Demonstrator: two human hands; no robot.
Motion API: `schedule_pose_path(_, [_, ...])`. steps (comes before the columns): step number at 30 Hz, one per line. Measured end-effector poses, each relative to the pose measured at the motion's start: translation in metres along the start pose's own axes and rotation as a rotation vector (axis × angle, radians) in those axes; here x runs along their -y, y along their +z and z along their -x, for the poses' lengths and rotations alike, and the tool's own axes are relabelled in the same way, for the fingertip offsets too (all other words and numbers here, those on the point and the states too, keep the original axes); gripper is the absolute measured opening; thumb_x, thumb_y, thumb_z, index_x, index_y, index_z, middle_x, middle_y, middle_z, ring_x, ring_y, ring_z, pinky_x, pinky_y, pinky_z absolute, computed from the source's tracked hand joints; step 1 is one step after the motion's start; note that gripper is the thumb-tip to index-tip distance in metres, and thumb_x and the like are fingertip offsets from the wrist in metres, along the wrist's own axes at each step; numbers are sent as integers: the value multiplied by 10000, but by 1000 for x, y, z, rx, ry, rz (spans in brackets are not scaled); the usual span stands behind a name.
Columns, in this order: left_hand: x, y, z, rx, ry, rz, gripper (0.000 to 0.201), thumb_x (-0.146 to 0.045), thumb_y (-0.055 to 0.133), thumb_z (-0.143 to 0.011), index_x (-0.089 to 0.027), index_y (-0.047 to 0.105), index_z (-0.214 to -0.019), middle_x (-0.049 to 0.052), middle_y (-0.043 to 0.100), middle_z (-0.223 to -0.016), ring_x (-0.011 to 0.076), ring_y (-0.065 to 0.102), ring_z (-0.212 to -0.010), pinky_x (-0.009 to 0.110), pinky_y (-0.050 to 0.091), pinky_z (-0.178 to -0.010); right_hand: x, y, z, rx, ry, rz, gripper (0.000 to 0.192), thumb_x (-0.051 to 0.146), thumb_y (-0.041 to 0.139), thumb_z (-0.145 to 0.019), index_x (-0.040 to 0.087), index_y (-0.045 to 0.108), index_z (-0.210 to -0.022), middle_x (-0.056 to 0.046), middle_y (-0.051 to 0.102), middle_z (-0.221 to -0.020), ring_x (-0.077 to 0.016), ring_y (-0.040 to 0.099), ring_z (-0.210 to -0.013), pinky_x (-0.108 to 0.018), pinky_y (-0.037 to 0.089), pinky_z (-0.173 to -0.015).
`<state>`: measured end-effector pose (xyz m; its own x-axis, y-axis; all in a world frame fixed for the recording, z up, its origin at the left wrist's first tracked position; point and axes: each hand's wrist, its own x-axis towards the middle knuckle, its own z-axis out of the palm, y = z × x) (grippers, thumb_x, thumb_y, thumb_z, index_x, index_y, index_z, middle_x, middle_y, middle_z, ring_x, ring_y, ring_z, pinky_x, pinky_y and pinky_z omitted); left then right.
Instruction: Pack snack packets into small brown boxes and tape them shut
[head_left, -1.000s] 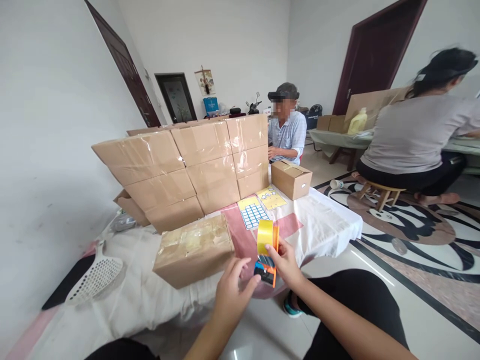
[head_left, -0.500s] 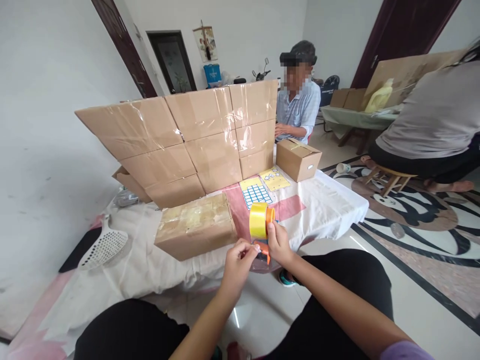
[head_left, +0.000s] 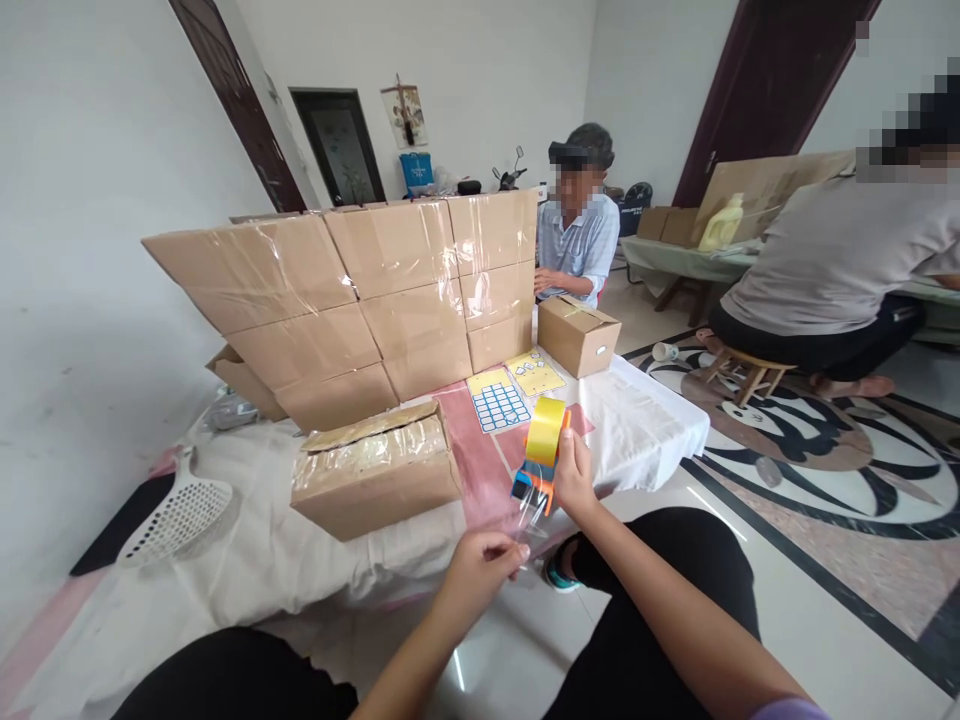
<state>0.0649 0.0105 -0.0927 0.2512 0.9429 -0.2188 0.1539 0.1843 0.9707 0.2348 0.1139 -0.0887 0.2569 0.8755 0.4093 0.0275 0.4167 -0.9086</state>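
Note:
My right hand (head_left: 574, 472) is wrapped round a tape dispenser (head_left: 537, 472) with orange and blue parts, which carries a yellow-looking roll of tape (head_left: 546, 432). A strip of clear tape (head_left: 531, 516) runs down from the dispenser's front. Its loose end is pinched between the thumb and fingers of my left hand (head_left: 487, 566), below the dispenser. To the left, a taped cardboard box (head_left: 379, 485) lies on the cloth-covered table, apart from both hands. Sheets of blue-edged labels (head_left: 499, 405) lie beyond the dispenser.
A tall cardboard panel (head_left: 360, 300) stands across the table. Behind the labels sits a smaller box (head_left: 577, 338). A white perforated racket-shaped piece (head_left: 176, 515) lies at the left. One person (head_left: 577, 235) sits across the table; another (head_left: 832, 250) sits on a stool at the right.
My left hand has moved down and away from the dispenser, with a strip of clear tape now stretched between them. The dispenser has tilted, its front facing down-left. The view has shifted slightly.

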Motion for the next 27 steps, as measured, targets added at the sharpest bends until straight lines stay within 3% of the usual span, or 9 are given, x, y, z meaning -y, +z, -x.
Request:
schedule_pose_path(6, [10,-2,2,170,-181,14,511,-638,693,-642,-148,605,-757,17,622,-623,123,541,-495,247,323,-511,1,-5,6,82,-87,95,539,640,330,-1039,234,494,-724,-18,518,-631,-169,480,-556,-314,376,-521])
schedule_pose_path(14, [26,-3,9,252,-310,-109,634,-594,686,-706,-142,524,-1119,38,699,-647,136,580,-454,225,315,-465,22,-3,14,236,-177,75,547,625,305,-1053,227,486,-724,-6,502,-607,-150,435,-516,-298,356,-496])
schedule_pose_path(17, [34,2,14,273,-385,-217,468,-555,704,-733,-149,565,-921,55,659,-559,169,568,-413,236,334,-435,30,-9,13,180,-167,23,554,641,307,-1046,227,517,-744,-20,534,-630,-166,472,-542,-302,401,-516])
schedule_pose_path(19, [26,-2,14,223,-349,-298,411,-556,676,-785,-158,572,-785,64,642,-547,183,586,-449,265,409,-472,37,-16,9,172,-152,7,566,655,307,-1039,226,539,-753,-37,565,-656,-178,502,-565,-305,431,-531])
schedule_pose_path(22, [-5,-22,9,-138,8,-380,432,-578,540,-930,-162,657,-937,111,741,-877,227,714,-840,338,557,-785,46,-22,9,279,-156,2,560,625,323,-1049,213,558,-752,-41,581,-673,-172,515,-578,-296,448,-548])
schedule_pose_path(23, [-15,-30,6,-314,237,-396,455,-590,560,-933,-171,674,-1069,132,740,-1068,255,706,-1022,376,553,-919,47,-22,13,335,-159,-9,558,612,322,-1055,208,570,-761,-39,583,-675,-169,522,-581,-293,452,-554])
schedule_pose_path(24, [-25,-38,3,-395,450,-414,541,-618,649,-880,-185,659,-1205,154,686,-1273,298,642,-1219,428,508,-1052,48,-21,19,396,-155,-26,562,607,315,-1059,204,586,-778,-38,586,-676,-168,532,-584,-290,455,-556])
schedule_pose_path(25, [-31,-44,-1,-418,623,-422,712,-650,729,-811,-205,600,-1353,167,591,-1438,336,548,-1362,476,446,-1143,49,-18,26,459,-142,-48,571,614,307,-1059,202,611,-807,-40,595,-685,-171,547,-591,-290,465,-560])
schedule_pose_path(27, [-35,-50,-10,-263,782,-388,1063,-716,794,-691,-237,409,-1558,189,394,-1614,385,394,-1489,533,361,-1215,47,-12,43,538,-88,-87,601,651,292,-1048,200,668,-916,-61,643,-755,-192,600,-652,-310,513,-606])
